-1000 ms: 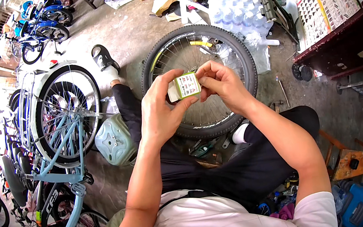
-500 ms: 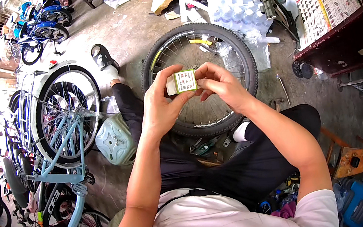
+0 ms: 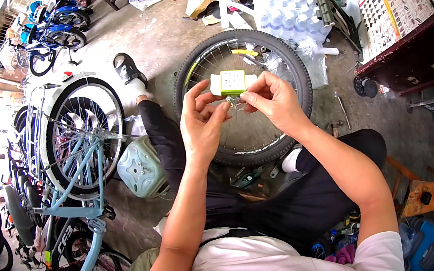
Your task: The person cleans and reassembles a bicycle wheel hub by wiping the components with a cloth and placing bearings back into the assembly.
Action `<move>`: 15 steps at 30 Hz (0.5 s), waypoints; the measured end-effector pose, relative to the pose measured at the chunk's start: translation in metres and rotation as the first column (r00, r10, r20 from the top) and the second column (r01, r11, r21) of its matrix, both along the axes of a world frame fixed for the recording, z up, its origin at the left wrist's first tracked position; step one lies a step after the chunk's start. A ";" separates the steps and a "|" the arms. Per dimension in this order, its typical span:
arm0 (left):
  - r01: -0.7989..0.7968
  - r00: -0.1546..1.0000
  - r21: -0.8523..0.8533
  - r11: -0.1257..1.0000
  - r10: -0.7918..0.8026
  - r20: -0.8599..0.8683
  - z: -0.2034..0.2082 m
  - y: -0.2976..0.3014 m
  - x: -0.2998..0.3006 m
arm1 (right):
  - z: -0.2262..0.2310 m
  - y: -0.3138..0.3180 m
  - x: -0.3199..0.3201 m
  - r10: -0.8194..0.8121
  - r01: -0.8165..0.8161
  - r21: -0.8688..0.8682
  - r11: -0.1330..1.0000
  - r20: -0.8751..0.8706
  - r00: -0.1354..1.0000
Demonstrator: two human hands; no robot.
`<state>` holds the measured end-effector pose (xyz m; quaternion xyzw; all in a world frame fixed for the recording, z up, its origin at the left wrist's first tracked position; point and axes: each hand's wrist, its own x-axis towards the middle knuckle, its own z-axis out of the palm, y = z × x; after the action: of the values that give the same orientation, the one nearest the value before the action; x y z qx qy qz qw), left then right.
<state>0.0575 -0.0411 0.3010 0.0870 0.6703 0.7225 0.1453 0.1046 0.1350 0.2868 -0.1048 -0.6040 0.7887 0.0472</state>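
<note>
A small green-and-white cardboard box (image 3: 233,82) is held above a bicycle wheel, a white flap standing out at its left end. My right hand (image 3: 275,101) pinches the box's lower right corner between thumb and bent fingers. My left hand (image 3: 201,124) is at the box's left end, its fingers apart and the thumb away from them; fingertips are close to the flap and lower edge. Just below the box, between both hands, is something small and silvery; I cannot tell whether it is separate or part of the hub. Below lies the wheel (image 3: 300,61) with its knobbly black tyre, flat on the floor.
A light blue bicycle (image 3: 80,212) stands at the left, beside a pale blue plastic stool (image 3: 140,168). Wrapped water bottles (image 3: 289,15) and scrap cardboard (image 3: 205,0) lie beyond the wheel. At the right are a dark red cabinet (image 3: 413,58), a wooden stool (image 3: 425,195) and a blue case (image 3: 431,246).
The box has turned and moved slightly up and right. My left thumb and fingers have come off its sides and spread, while my right hand has taken hold of its corner.
</note>
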 end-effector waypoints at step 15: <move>0.145 0.980 -0.099 0.985 -0.156 -0.121 -0.012 -0.016 -0.019 | -0.002 0.011 0.002 0.130 -0.108 0.183 0.977 -0.113 0.985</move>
<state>0.0382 -0.0576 0.2889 0.1772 0.7015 0.6715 0.1600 0.1067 0.1457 0.2851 -0.0144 -0.6725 0.7385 0.0464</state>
